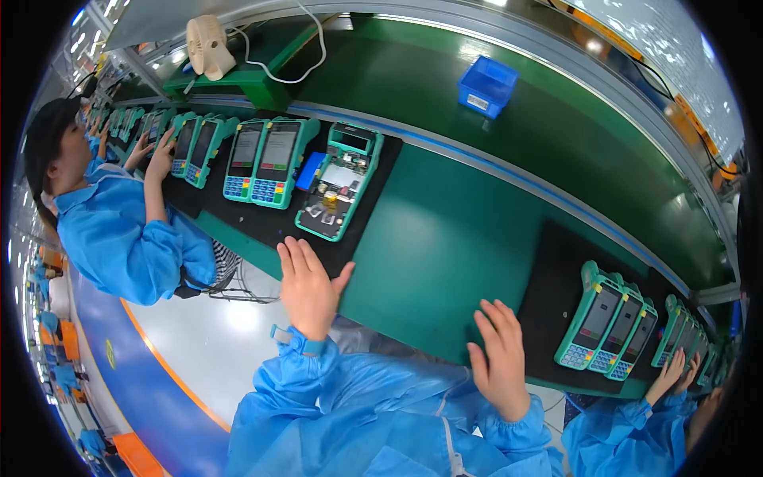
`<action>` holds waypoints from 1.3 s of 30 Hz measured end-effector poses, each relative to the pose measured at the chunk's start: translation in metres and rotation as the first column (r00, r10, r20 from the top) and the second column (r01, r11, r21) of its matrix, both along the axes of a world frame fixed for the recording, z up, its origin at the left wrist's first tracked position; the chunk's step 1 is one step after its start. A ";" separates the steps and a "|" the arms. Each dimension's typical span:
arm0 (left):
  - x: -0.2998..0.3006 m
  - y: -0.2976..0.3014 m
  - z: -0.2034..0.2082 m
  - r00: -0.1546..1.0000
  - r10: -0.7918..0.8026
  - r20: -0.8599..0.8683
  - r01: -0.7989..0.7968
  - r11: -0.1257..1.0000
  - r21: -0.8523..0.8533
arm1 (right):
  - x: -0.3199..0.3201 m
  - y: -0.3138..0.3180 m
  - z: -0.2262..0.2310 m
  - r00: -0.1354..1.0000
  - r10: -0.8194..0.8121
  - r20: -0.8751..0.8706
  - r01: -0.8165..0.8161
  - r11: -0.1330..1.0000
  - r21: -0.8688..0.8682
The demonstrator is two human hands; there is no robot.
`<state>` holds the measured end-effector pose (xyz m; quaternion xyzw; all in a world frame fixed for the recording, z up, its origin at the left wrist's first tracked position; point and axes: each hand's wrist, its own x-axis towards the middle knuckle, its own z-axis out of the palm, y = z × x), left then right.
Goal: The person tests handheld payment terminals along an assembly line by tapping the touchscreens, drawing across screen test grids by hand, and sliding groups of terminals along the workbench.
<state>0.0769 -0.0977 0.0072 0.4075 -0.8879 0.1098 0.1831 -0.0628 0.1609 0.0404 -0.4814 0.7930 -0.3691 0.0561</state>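
Note:
My left hand (308,290), in a blue sleeve with a strap at the wrist, is open, palm down at the edge of the left black mat (274,226). Just beyond its fingertips lies an opened payment terminal (338,183), its circuit board and inner parts exposed. A blue part (311,171) leans against that terminal's left side. Two assembled payment terminals, a left one (242,159) and a right one (278,159), stand side by side farther left. Over the front edge of the green worktop, my right hand (502,358) is open with fingers spread and holds nothing.
Several teal payment terminals (608,322) stand on the right black mat (548,302). A blue bin (488,83) sits on the far green conveyor, and a beige fan (208,48) on a raised green shelf. Co-workers sit left (119,230) and right (628,437), hands on other terminals.

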 end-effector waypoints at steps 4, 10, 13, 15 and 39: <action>0.020 -0.031 -0.003 0.954 -0.175 0.245 0.226 0.953 -0.200 | -0.003 0.002 -0.003 0.997 0.043 -0.060 -0.040 0.998 0.047; 0.023 -0.038 0.001 0.910 -0.317 0.267 0.382 0.892 -0.242 | 0.002 -0.001 -0.009 0.998 -0.054 -0.015 0.053 0.997 -0.060; 0.020 -0.028 0.005 0.897 -0.349 0.271 0.416 0.873 -0.253 | 0.012 -0.031 0.007 0.993 -0.114 -0.006 0.112 0.988 -0.106; 0.017 -0.015 0.026 0.869 -0.444 0.218 0.488 0.842 -0.230 | 0.019 -0.054 0.025 0.987 -0.157 -0.015 0.154 0.979 -0.131; 0.043 -0.146 0.065 0.375 -0.700 -0.608 0.877 0.480 -0.011 | 0.066 -0.275 0.046 0.945 -0.230 -0.232 0.249 0.967 0.057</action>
